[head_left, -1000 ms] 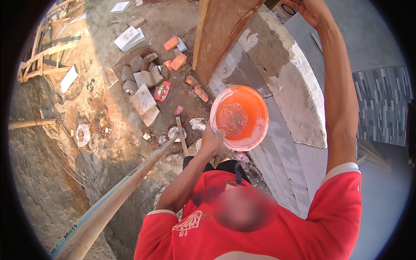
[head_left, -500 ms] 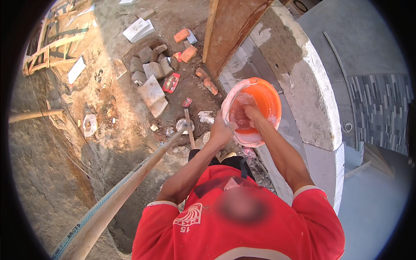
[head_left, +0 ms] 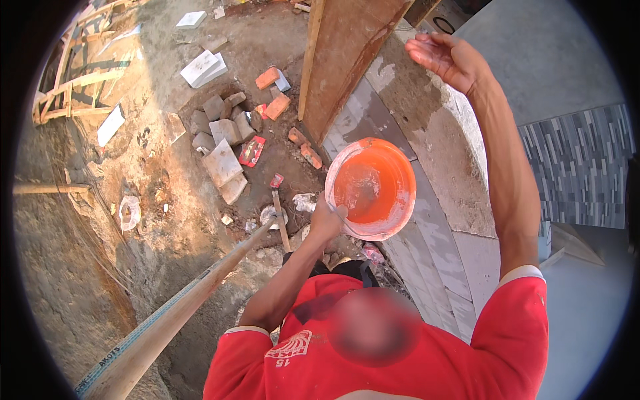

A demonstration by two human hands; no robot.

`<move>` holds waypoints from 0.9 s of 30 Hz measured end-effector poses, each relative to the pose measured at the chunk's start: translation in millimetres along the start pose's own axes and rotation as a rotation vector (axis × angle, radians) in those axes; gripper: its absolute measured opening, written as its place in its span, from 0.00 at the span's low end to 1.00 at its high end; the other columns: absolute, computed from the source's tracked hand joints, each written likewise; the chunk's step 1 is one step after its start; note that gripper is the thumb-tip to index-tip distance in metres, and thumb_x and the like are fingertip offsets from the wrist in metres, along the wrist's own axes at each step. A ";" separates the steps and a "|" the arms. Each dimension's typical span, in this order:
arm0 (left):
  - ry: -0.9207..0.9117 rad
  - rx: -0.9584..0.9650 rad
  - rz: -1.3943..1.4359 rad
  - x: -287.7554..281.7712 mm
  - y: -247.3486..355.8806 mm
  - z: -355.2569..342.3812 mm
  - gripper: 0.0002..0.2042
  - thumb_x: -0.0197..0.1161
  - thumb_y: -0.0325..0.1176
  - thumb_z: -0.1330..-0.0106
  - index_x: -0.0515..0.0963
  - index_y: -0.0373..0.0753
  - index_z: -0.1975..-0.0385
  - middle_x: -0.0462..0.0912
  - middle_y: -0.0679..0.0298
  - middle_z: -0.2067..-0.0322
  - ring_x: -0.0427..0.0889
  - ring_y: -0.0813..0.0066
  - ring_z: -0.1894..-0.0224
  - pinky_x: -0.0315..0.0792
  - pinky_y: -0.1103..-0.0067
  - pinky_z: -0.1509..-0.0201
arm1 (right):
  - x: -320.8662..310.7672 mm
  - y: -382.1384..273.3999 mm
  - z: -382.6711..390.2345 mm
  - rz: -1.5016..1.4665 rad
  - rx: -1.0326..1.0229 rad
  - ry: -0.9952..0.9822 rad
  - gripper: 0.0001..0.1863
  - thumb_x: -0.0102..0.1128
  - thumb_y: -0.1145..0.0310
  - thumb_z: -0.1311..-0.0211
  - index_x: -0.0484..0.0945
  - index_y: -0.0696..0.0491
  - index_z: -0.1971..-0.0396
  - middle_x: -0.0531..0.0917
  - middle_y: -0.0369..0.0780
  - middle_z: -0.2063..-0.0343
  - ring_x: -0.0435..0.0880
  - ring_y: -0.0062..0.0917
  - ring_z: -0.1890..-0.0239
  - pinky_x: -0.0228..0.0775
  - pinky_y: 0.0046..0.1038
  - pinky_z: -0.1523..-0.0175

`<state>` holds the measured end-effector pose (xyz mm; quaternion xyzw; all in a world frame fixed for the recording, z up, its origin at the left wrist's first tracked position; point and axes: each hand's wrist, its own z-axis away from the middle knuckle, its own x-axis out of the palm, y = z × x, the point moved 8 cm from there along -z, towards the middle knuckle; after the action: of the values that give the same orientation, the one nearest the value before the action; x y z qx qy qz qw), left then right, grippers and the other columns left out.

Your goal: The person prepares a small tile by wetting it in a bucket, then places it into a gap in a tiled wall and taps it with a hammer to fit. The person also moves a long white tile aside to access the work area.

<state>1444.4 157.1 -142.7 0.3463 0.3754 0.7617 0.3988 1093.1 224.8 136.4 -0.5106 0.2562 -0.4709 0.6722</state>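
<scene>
My left hand [head_left: 329,219] grips the near left rim of an orange bucket [head_left: 393,170], its thumb over the edge. The bucket is tipped so that I see inside it; some water lies in it and whitish residue coats the rim. My right hand [head_left: 448,61] is lifted to the far right, over the top of a low block wall [head_left: 460,143], with empty palm turned up and fingers stretched out. The top of the wall carries a wet dark patch near that hand. Whether the hand touches the wall I cannot tell.
A brown wooden board [head_left: 347,60] stands at the wall's far end. Stone blocks [head_left: 227,130] and red bricks [head_left: 277,105] lie on the dirt ahead. A long wooden pole [head_left: 173,310] slants up from lower left, near a hammer [head_left: 280,217]. Grey striped tiles [head_left: 577,160] lie beyond the wall.
My right hand has come out of the bucket and swung up and right over the wall, its fingers opening. The bucket, still in my left hand, has shifted slightly left and down.
</scene>
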 end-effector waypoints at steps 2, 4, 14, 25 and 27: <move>-0.004 0.024 0.001 1.7 0.8 -1.5 0.27 0.59 0.23 0.40 0.67 0.29 0.37 0.81 0.51 0.47 0.83 0.63 0.46 0.74 0.71 0.41 | 13.1 -56.8 -25.5 0.160 -0.064 0.034 0.18 0.48 0.69 0.23 0.75 0.69 0.47 0.84 0.52 0.52 0.87 0.38 0.53 0.84 0.34 0.46; 0.005 0.095 0.027 1.8 6.6 -2.4 0.28 0.60 0.23 0.40 0.67 0.29 0.38 0.81 0.51 0.47 0.83 0.63 0.46 0.74 0.71 0.41 | 23.6 -91.0 -35.7 0.230 -0.119 0.046 0.17 0.51 0.71 0.27 0.78 0.70 0.50 0.85 0.52 0.54 0.87 0.40 0.54 0.81 0.36 0.47; 0.023 0.014 0.057 0.4 -3.7 4.0 0.28 0.61 0.22 0.41 0.68 0.30 0.37 0.83 0.51 0.49 0.84 0.64 0.49 0.77 0.71 0.44 | 21.8 -7.9 46.9 0.634 -0.407 -0.014 0.20 0.50 0.59 0.22 0.82 0.61 0.51 0.88 0.45 0.56 0.89 0.24 0.56 0.82 0.25 0.49; 0.034 -0.084 -0.123 -4.2 0.8 16.4 0.32 0.58 0.20 0.40 0.63 0.30 0.32 0.79 0.54 0.46 0.80 0.67 0.46 0.76 0.71 0.44 | -17.3 451.0 116.2 0.126 0.690 0.169 0.13 0.47 0.64 0.23 0.78 0.56 0.54 0.84 0.42 0.65 0.87 0.28 0.68 0.84 0.29 0.62; 0.037 -0.090 -0.126 -3.1 -3.6 17.8 0.33 0.58 0.20 0.41 0.63 0.31 0.31 0.79 0.54 0.45 0.80 0.67 0.46 0.76 0.71 0.45 | -25.1 475.2 120.1 0.079 0.724 0.317 0.14 0.44 0.63 0.22 0.77 0.55 0.55 0.84 0.43 0.65 0.86 0.29 0.70 0.84 0.30 0.64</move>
<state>1461.7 161.1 -137.9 0.2895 0.3691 0.7574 0.4543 1358.1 317.3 -266.2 -0.1513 0.1933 -0.5775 0.7786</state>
